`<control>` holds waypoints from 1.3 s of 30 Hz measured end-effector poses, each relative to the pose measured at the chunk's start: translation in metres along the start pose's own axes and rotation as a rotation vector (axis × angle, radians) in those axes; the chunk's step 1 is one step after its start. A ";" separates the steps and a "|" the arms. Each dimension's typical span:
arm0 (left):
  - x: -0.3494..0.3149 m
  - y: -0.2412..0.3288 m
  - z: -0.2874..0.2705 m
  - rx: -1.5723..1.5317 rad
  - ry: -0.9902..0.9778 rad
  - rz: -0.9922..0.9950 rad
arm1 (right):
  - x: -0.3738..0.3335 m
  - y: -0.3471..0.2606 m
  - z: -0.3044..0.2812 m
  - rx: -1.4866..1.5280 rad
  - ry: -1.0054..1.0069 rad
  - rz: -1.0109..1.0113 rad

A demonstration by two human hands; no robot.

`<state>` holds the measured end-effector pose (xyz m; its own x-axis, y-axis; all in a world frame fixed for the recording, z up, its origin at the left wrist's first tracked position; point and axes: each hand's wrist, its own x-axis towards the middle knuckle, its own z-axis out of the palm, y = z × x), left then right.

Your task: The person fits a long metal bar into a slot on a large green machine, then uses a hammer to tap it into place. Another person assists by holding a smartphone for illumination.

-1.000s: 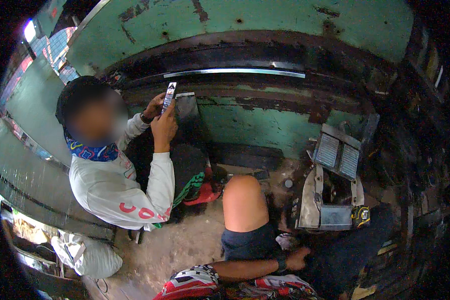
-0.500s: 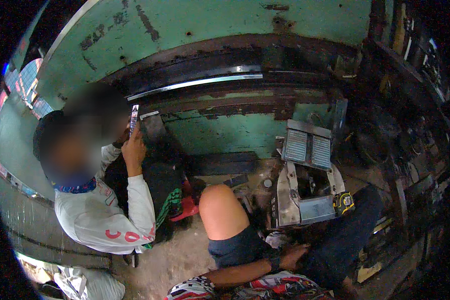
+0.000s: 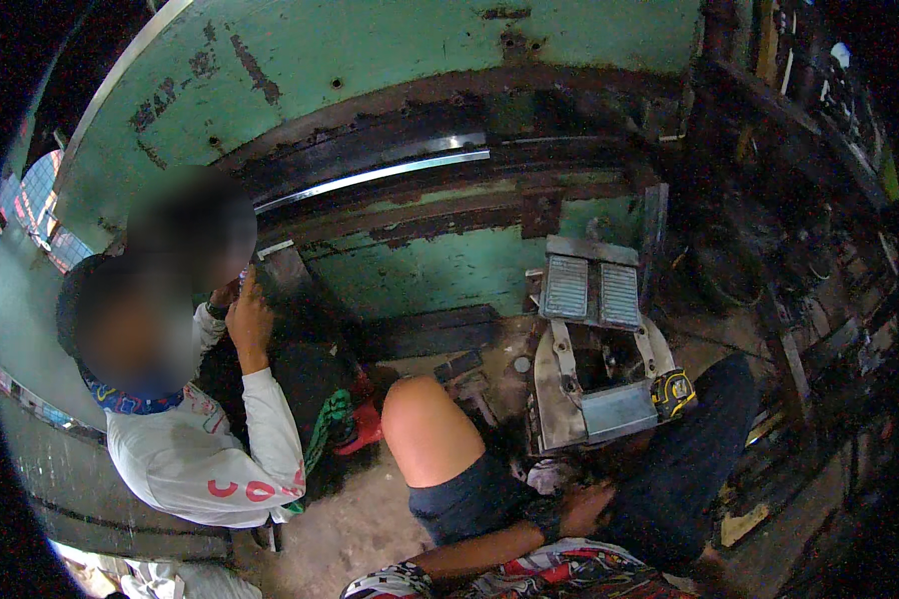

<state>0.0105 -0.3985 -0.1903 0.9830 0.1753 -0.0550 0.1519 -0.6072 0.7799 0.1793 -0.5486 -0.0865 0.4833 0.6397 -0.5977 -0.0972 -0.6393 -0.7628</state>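
My left hand [image 3: 584,511] rests low in my lap between my legs, a dark band round its wrist. Its fingers are in shadow, so their pose is unclear. Next to it lies a small crumpled pale cloth [image 3: 543,477]. Beyond my lap stands a worn metal frame [image 3: 559,411] with a dark opening. Leaning at its far end is a panel with two ribbed grey plates [image 3: 569,288]. A yellow and black tape measure [image 3: 674,393] sits at the frame's right side, near my right leg [image 3: 704,449]. My right hand does not show.
At the left a person in a white long-sleeved shirt [image 3: 185,454] sits with raised hands [image 3: 250,321] round a phone, now mostly hidden. A hammer-like tool [image 3: 474,384] lies past my bare knee [image 3: 425,429]. A bright metal strip [image 3: 380,176] runs along the green wall [image 3: 390,60].
The view has shifted, so most things appear farther left. The phone in the other person's hands shows less than before. My left hand stays in my lap.
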 end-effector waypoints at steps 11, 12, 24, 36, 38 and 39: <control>-0.005 0.011 -0.053 -0.205 -0.310 -0.251 | -0.056 -0.125 -0.123 -0.236 -0.044 -0.420; -0.012 -0.026 -0.013 -0.231 -0.215 -0.241 | -0.041 -0.173 -0.099 -0.089 0.101 -0.571; -0.034 0.035 -0.361 -0.708 0.674 -0.185 | 0.159 -0.284 0.071 -1.445 0.004 -1.398; 0.062 -0.147 -0.517 -1.320 1.312 0.186 | 0.204 -0.253 0.079 -1.215 -0.015 -1.399; 0.055 -0.161 -0.520 -1.288 1.337 0.261 | 0.188 -0.270 0.078 -1.327 -0.044 -1.569; 0.059 -0.161 -0.526 -1.375 1.380 0.249 | 0.181 -0.273 0.076 -1.358 -0.055 -1.520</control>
<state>-0.0100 0.1170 0.0086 0.1247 0.9919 0.0258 -0.7924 0.0839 0.6042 0.2271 -0.2251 -0.0052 -0.4927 0.8494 0.1893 0.8696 0.4889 0.0700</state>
